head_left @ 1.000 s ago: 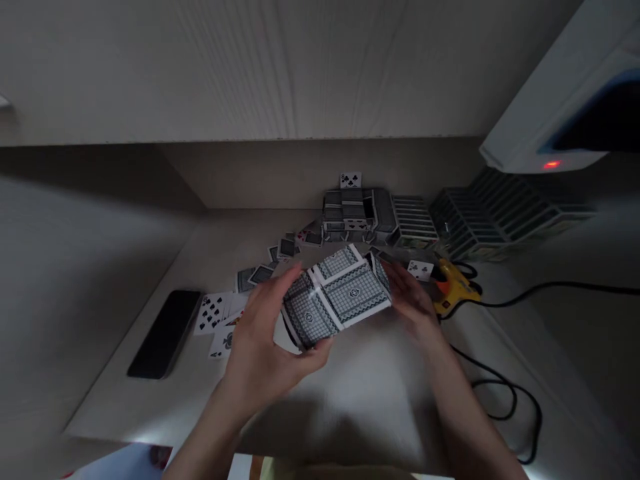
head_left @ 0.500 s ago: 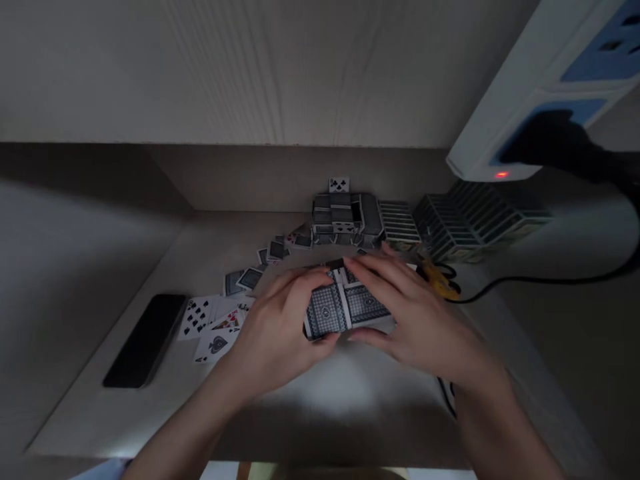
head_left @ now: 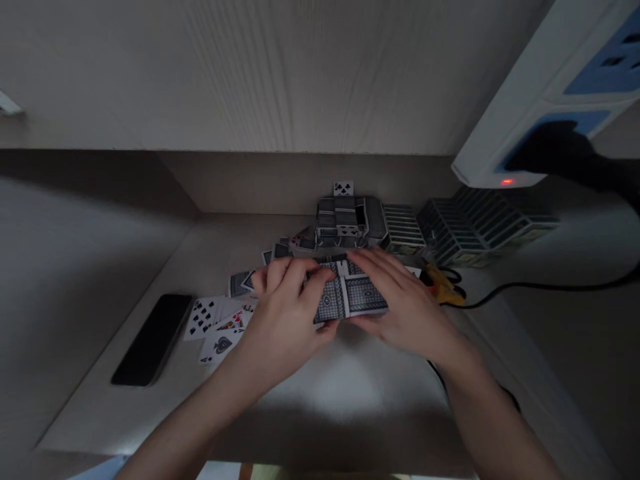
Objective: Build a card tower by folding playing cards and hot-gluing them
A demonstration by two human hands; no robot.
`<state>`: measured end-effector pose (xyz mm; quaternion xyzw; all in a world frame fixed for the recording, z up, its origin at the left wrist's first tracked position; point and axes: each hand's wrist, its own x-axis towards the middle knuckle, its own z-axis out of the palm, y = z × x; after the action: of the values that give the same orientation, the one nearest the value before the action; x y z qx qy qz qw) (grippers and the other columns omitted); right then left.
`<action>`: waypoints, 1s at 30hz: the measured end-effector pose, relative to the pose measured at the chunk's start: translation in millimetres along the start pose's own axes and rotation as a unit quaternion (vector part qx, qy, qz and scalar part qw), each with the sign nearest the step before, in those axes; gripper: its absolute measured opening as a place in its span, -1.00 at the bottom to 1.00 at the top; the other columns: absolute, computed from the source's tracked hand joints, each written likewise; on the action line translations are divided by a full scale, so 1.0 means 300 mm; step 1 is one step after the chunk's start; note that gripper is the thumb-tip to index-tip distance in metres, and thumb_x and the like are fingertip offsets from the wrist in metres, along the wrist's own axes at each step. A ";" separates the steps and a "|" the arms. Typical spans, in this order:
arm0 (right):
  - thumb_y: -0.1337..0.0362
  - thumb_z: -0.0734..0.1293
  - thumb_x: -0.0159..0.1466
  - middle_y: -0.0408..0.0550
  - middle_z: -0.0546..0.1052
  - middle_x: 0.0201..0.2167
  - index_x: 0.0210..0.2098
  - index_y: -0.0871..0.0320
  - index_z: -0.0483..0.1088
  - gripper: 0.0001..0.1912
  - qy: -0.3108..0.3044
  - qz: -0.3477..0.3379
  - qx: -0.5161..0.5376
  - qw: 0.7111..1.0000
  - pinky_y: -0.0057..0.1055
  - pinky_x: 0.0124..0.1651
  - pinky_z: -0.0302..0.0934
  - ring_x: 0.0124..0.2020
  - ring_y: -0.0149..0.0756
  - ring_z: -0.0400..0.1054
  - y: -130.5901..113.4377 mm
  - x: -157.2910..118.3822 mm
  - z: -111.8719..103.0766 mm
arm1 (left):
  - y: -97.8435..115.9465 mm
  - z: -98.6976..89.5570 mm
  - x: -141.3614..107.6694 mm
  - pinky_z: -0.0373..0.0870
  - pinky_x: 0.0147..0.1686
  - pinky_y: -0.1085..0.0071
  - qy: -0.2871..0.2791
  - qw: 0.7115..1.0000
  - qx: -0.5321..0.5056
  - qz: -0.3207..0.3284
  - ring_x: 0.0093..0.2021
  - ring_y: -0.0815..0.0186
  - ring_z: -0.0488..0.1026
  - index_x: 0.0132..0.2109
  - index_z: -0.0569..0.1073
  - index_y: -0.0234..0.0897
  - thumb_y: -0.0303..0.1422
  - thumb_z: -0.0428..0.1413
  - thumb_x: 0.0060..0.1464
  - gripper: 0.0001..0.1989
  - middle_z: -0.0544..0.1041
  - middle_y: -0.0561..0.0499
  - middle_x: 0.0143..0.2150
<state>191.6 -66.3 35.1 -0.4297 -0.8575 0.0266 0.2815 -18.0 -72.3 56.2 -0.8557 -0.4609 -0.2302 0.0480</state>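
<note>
Between my two hands is a box-like piece built from folded playing cards [head_left: 364, 297], with dark patterned card backs outward. My left hand [head_left: 290, 307] grips its left end, thumb along the near edge and fingers over the top. The right end sits in my right hand [head_left: 403, 293], fingers across the top and thumb at the near edge. Its underside is hidden. Behind it stands a larger folded-card model [head_left: 347, 220] with an eight of clubs [head_left: 343, 189] upright on top. Loose face-up cards [head_left: 223, 343] lie by my left forearm, and face-down cards [head_left: 240, 283] beyond them.
A black phone [head_left: 153, 340] lies at the left. Ribbed folded-card stacks [head_left: 450, 230] stand at the back right, near a yellow-handled tool [head_left: 444, 287] and a black cable [head_left: 525, 285]. A power strip [head_left: 530, 160] with a red light hangs at the upper right, under a wooden panel [head_left: 240, 80].
My left hand's fingers have shifted further over the left end of the card piece. The piece is tilted slightly differently and a little higher. The whole view has shifted slightly.
</note>
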 end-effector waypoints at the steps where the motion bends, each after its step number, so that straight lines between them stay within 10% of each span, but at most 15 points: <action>1: 0.25 0.44 0.14 0.08 0.35 0.25 0.35 0.07 0.02 -0.13 0.003 0.001 0.004 1.000 0.04 0.30 0.18 0.31 0.02 0.18 -0.001 -0.001 0.002 | 0.005 -0.003 0.006 0.27 -0.15 0.00 -0.004 1.000 0.008 -0.001 -0.03 -0.08 0.33 -0.02 0.47 -0.31 -0.33 0.28 -0.11 -0.55 0.50 -0.19 -0.06; 10: 0.36 0.34 0.14 0.03 0.34 0.24 0.30 0.04 0.09 -0.25 0.013 -0.009 0.035 0.999 0.08 0.37 0.04 0.32 -0.02 0.17 0.035 0.022 0.011 | 0.012 0.052 0.011 0.21 -0.14 0.05 -0.002 0.999 -0.030 0.025 -0.20 0.08 0.40 -0.35 0.47 -0.24 -0.46 0.18 -0.01 -0.96 0.55 -0.03 -0.36; 16: 0.26 0.39 0.19 0.08 0.33 0.24 0.28 0.08 0.10 -0.29 0.018 -0.006 0.034 0.999 0.07 0.38 0.03 0.32 -0.02 0.16 0.049 0.025 0.012 | -0.005 0.045 0.012 0.24 -0.10 0.02 0.014 0.999 0.029 0.020 -0.03 -0.05 0.35 0.22 0.33 -0.29 -0.33 0.23 0.04 -0.41 0.50 -0.21 0.00; 22: 0.28 0.42 0.16 0.05 0.34 0.25 0.33 0.04 0.05 -0.19 0.020 -0.005 0.040 0.999 0.09 0.36 0.05 0.33 0.00 0.14 0.044 0.007 0.019 | -0.048 0.059 -0.008 0.23 0.13 -0.03 0.032 0.999 -0.036 0.024 0.21 -0.13 0.26 0.38 0.04 -0.14 -0.04 0.25 0.01 -0.10 0.29 -0.27 0.26; 30: 0.34 0.37 0.21 0.08 0.37 0.22 0.30 0.03 0.07 -0.28 0.056 -0.044 0.055 0.996 0.15 0.38 -0.04 0.30 -0.06 0.20 0.033 -0.027 0.034 | -0.064 0.089 -0.021 0.24 0.24 -0.01 -0.012 0.988 -0.153 0.027 0.29 -0.04 0.22 0.37 0.03 -0.14 0.01 0.14 0.09 -0.19 0.29 -0.22 0.27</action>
<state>197.4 -64.1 19.9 -0.3765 -0.8558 0.0371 0.3528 -27.2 -58.1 27.2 -0.8679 -0.3974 -0.2866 -0.0823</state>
